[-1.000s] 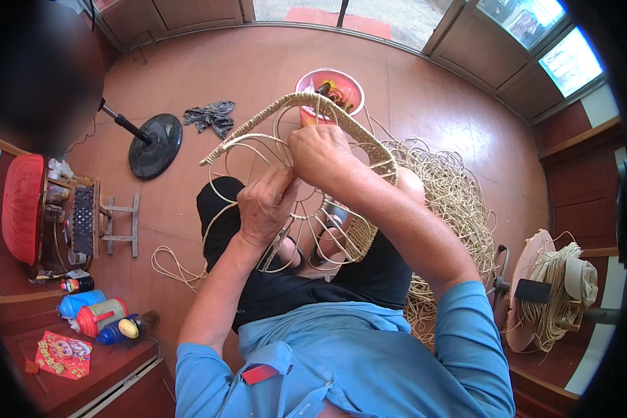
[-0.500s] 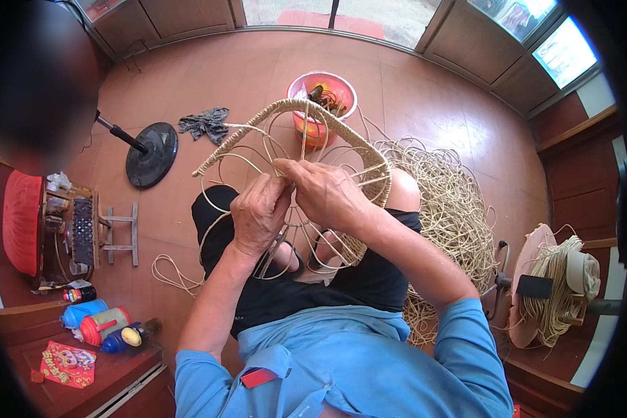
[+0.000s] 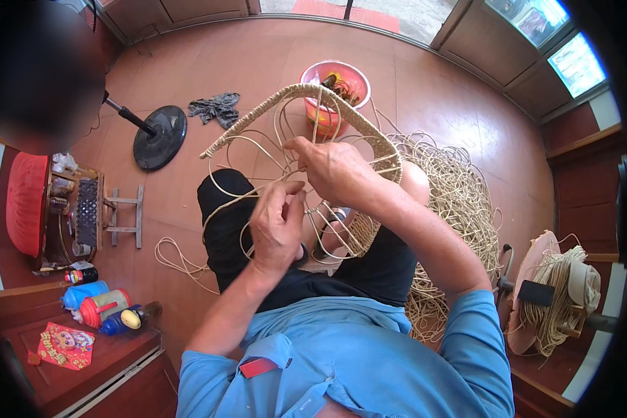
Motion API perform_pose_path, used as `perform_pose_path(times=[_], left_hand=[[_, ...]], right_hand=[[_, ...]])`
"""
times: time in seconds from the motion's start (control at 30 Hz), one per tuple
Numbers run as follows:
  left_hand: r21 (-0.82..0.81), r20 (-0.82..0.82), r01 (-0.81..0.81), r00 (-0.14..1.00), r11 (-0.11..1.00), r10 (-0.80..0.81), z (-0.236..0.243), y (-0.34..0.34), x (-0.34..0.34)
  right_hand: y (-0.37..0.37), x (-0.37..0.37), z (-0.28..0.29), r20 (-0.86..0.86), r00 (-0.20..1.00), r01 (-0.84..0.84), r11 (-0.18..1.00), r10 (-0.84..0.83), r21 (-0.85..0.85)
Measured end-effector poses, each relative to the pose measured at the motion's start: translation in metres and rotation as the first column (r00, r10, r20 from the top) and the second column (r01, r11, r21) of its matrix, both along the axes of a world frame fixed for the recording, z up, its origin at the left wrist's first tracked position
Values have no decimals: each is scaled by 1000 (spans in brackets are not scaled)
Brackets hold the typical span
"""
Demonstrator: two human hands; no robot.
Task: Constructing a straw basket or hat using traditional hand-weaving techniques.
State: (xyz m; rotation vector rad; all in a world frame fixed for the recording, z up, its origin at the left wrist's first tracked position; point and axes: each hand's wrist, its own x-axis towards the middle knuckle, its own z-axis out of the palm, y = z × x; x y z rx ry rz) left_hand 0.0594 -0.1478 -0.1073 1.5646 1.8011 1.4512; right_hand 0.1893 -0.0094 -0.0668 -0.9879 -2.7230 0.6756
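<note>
A half-woven basket (image 3: 252,118) of beige cord, with a braided rim and open thin ribs, rests over my lap. My right hand (image 3: 338,171) is closed at the middle of the basket, its thumb and fingers pinching cord among the ribs. Lower and to the left, my left hand (image 3: 277,226) has its fingers curled and pinched by a strand of cord (image 3: 233,203); its fingertips partly hide the hold. A loose loop of the cord (image 3: 177,268) trails onto the floor beside my left leg.
A big heap of cord (image 3: 460,209) lies at my right, near a reel (image 3: 533,292) wound with more. Ahead stands a pink tub (image 3: 359,73) holding tools. A grey rag (image 3: 216,108), a black round stand base (image 3: 161,138) and a table with bottles (image 3: 104,310) are leftward.
My hands have moved apart: the left has come down toward me, while the right has stayed at the basket's middle. The whole view has shifted slightly.
</note>
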Motion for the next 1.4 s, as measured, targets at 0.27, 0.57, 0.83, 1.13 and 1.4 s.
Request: perform_pose_path(times=[0.27,0.57,0.83,1.13,1.4], left_hand=[[-224,698,273,715,936,-41,2,-4,29],[-209,672,73,735,975,89,-18,13,38],[-136,-258,-96,964,986,59,-10,-10,13],[-196,-312,-29,949,980,-34,-6,-17,7],[-276,481,278,869,920,-118,30,-37,-25]], right_hand=[[2,4,9,-71,997,-24,999,20,-48],[-1,9,12,-97,993,-71,997,68,-31],[-8,12,-9,-209,972,-71,983,106,170],[-13,17,-18,-211,973,-36,966,93,258],[-24,30,-32,-375,916,-4,940,140,341]])
